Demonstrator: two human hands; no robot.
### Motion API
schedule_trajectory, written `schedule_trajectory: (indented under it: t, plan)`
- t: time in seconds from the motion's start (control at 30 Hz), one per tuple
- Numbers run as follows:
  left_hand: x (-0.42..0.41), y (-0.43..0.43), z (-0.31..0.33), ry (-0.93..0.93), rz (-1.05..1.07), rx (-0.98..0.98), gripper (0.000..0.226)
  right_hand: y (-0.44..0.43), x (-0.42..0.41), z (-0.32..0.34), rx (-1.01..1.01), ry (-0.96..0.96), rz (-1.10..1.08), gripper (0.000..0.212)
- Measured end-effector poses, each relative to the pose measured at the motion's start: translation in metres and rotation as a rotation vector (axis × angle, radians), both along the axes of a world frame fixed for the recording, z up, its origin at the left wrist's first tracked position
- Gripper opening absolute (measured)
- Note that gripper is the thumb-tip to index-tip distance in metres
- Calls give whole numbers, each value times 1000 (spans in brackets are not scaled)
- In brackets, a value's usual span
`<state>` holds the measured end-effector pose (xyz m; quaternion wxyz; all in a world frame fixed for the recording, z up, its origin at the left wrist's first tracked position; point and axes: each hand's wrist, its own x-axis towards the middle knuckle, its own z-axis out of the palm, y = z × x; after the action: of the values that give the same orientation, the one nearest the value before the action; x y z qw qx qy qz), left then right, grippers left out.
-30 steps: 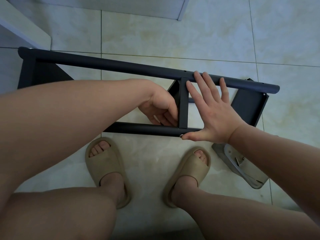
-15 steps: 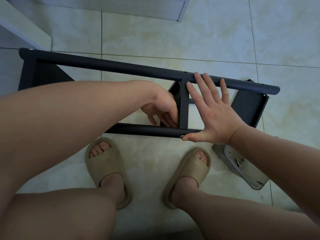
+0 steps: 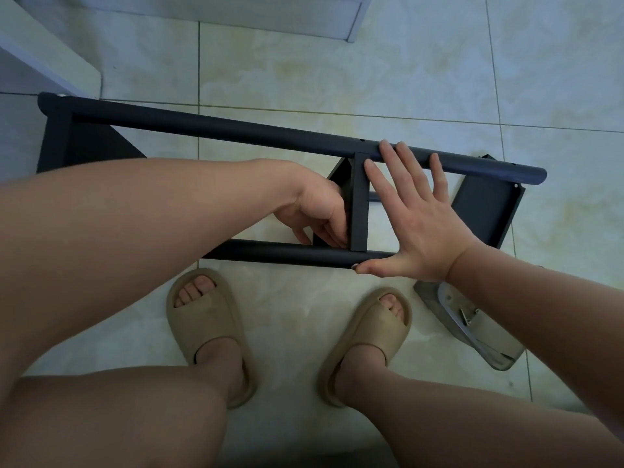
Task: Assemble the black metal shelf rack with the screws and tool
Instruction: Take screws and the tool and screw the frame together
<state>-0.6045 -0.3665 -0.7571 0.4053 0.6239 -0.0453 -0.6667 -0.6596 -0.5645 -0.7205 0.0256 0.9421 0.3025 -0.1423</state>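
- On the pale tiled floor [image 3: 337,62], right in front of my feet, the black metal shelf rack [image 3: 236,130] is lying on its side.
- It's basically two round black tubes with a flat black crossbar [image 3: 359,204] running between them. The long far tube [image 3: 152,118] goes nearly the whole width of the shot, and the shorter near tube [image 3: 287,253] sits just past my toes.
- The right grip [image 3: 422,231] is wide open, a flat bare hand with the fingers spread. Its fingertips [image 3: 386,146] rest on the far tube just right of the crossbar. The thumb [image 3: 374,265] lies along the end of the near tube.
- A small silver screw head [image 3: 354,266] is poking out of the near tube right at the thumb tip, below the foot of the crossbar.
- The left grip [image 3: 314,211] reaches down between the two tubes, with its fingers curled in tight against the left side of the crossbar. Honestly can't tell if it's holding anything, because the fingertips are hidden down there.
- One black sheet-metal shelf panel [image 3: 486,211] hangs below the right end of the far tube, and a second dark panel [image 3: 87,146] is at the left end.
- The clear plastic hardware bag [image 3: 472,329], with some small metal bits inside, lies on the floor under my right forearm, near the right foot.
- I'm in beige foam slide sandals, left sandal [image 3: 206,319] and right sandal [image 3: 368,332], both planted on the tiles just short of the near tube.
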Motion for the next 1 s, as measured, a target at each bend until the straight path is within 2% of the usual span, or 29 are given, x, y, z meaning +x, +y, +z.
schedule_trajectory:
  t: [0.13,0.33,0.53,1.0]
  plan:
    - [0,2,3,-22,-13,12,33,1,0,4,-12,14,-9,133]
    - [8,3,11,-7,-179,81,19,5,1,16,-34,81,-44,133]
    - [9,-3,12,-19,-204,114,16,11,-1,22,-61,106,-68,138]
    - [8,-3,5,47,-113,78,17,9,-2,3,29,38,-74,135]
